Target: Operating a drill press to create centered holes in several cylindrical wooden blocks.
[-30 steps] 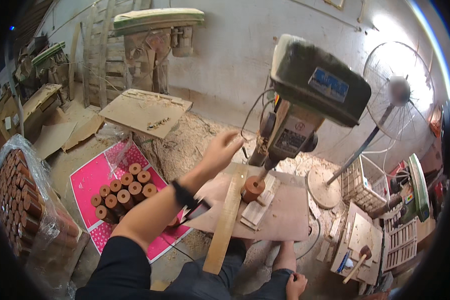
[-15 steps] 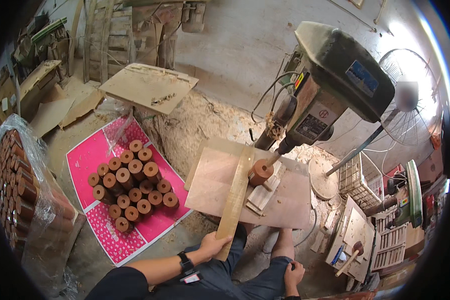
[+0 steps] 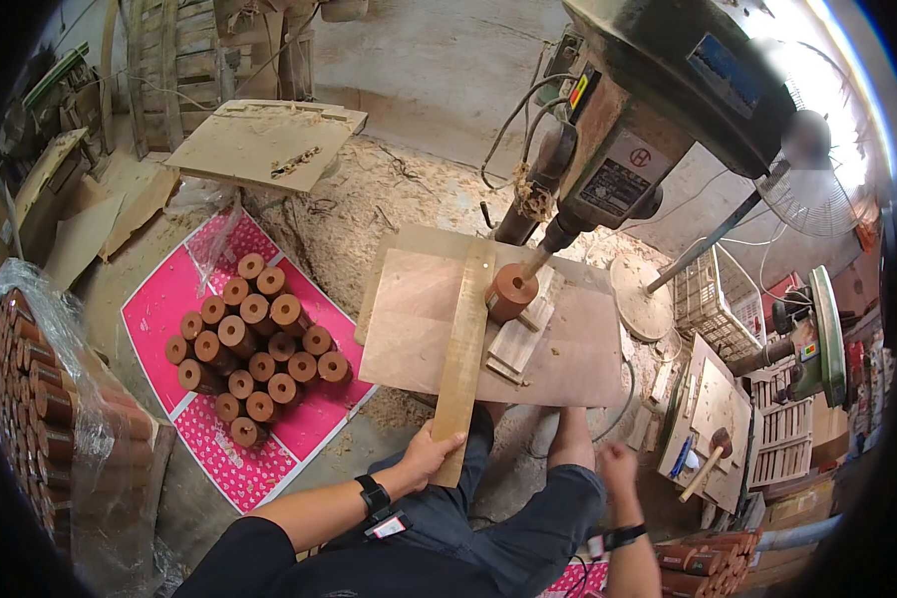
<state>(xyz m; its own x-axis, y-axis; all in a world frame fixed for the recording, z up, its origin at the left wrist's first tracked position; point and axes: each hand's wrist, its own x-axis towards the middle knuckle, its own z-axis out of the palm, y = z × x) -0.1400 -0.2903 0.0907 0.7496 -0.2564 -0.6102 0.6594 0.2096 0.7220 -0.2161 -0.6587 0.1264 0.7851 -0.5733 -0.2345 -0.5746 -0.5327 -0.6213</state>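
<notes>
My left hand is closed round the near end of a long wooden strip. The strip runs over the board-topped table, and its far part touches a reddish-brown cylinder. That cylinder stands upright beside some pale wooden blocks. Above it the drill press reaches down, its bit at the cylinder's top; how deep the bit sits is hidden. By my right knee, my right hand is curled into a slightly blurred fist, with nothing visible in it.
Several drilled brown cylinders stand on a pink sheet at left. Plastic-wrapped cylinders are stacked beyond it. At right are a fan, a white crate, and a mallet on a board. More cylinders lie lower right.
My right hand has lifted off my knee and moved to the right and up. My left hand still grips the strip against the cylinder. The whole view has shifted slightly.
</notes>
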